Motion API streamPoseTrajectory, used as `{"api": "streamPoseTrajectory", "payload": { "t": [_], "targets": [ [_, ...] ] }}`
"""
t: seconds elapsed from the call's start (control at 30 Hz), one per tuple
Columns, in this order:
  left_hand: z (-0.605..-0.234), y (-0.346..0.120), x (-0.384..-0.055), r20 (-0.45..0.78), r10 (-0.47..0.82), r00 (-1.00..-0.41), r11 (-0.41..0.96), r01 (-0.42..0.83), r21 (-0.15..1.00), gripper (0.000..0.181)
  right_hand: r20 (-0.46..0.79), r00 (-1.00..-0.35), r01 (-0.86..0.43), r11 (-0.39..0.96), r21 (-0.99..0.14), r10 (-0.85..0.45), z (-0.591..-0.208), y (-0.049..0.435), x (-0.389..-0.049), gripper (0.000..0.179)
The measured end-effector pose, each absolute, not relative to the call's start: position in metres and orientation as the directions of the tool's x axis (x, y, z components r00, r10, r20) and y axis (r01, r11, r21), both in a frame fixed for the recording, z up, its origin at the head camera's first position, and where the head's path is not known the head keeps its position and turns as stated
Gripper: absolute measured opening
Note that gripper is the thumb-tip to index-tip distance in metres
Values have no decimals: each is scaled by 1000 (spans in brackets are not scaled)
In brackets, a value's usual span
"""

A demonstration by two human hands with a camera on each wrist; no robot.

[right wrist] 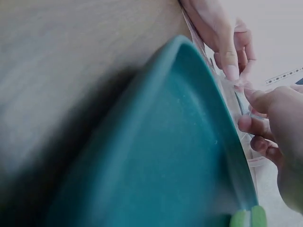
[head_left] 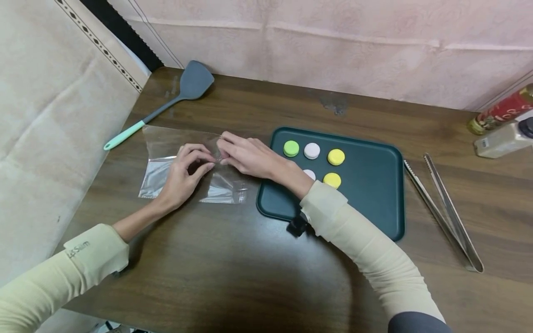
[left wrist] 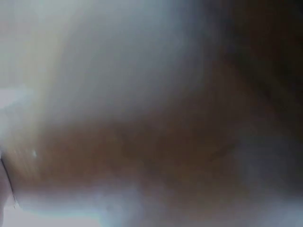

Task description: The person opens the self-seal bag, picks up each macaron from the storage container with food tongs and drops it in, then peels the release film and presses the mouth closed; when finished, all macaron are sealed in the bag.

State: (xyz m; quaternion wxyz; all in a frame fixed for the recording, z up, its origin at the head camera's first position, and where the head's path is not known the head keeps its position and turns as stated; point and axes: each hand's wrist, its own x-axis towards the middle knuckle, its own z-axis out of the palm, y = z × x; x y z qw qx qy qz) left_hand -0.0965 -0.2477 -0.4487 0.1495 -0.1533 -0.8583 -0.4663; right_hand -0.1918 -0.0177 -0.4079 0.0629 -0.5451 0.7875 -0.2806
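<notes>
A clear plastic bag lies on the table, left of the dark green tray. My left hand pinches the film between thumb and fingertips. Right against it, my right hand also pinches the bag, its fingers bent and its wrist over the tray's left edge. The right wrist view has both sets of fingertips meeting at the thin film, beyond the tray rim. On the tray sit several macarons: a green one, a pale pink one and a yellow one among them. The left wrist view is blurred.
A grey spatula with a mint handle lies at the back left. Metal tongs lie spread right of the tray. A red-labelled bottle and a clear dark-capped bottle are at the far right. Patterned cloth hangs behind.
</notes>
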Motion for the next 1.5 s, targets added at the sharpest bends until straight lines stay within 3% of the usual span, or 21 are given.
{"api": "streamPoseTrajectory", "payload": {
  "t": [0.1, 0.23, 0.33, 0.47, 0.6, 0.77, 0.93, 1.07, 1.3, 1.43, 1.5],
  "targets": [
    [-455, -251, -102, 388, 99, -916, 508, 382, 772, 5, 221, -383, -849, 248, -467, -897, -420, -19, -197, 14],
    [-450, -251, -101, 379, 95, -921, 487, 375, 789, 7, 188, -389, -860, 282, -426, -902, -400, -4, -188, 12],
    [-444, -253, -96, 369, 94, -925, 490, 366, 792, 2, 169, -419, -834, 305, -459, -892, -362, 30, -168, 21],
    [-443, -261, -87, 357, 66, -932, 511, 338, 790, 9, 215, -487, -802, 336, -494, -846, -330, 101, -139, 33],
    [-443, -264, -76, 347, 44, -937, 502, 321, 803, 13, 228, -648, -732, 513, -448, -727, -322, 188, -105, 42],
    [-443, -265, -72, 345, 30, -938, 496, 313, 810, 14, 283, -843, -533, 779, -330, -457, -350, 294, -69, 42],
    [-442, -264, -83, 321, 58, -945, 506, 305, 807, 6, 200, -951, -292, 903, -315, -237, -384, 361, -30, 48],
    [-439, -267, -96, 270, 95, -958, 544, 277, 792, 2, 148, -968, -242, 911, -333, -203, -407, 371, -14, 46],
    [-426, -268, -105, 129, 137, -982, 663, 188, 725, 7, 361, -899, -379, 855, -353, -249, -444, 379, -25, 73],
    [-430, -274, -111, 100, 153, -983, 690, 179, 702, 6, 363, -899, -370, 866, -336, -243, -449, 377, -27, 49],
    [-423, -272, -109, 76, 157, -985, 691, 164, 704, 7, 376, -894, -378, 861, -340, -244, -444, 371, -25, 47]
  ]
}}
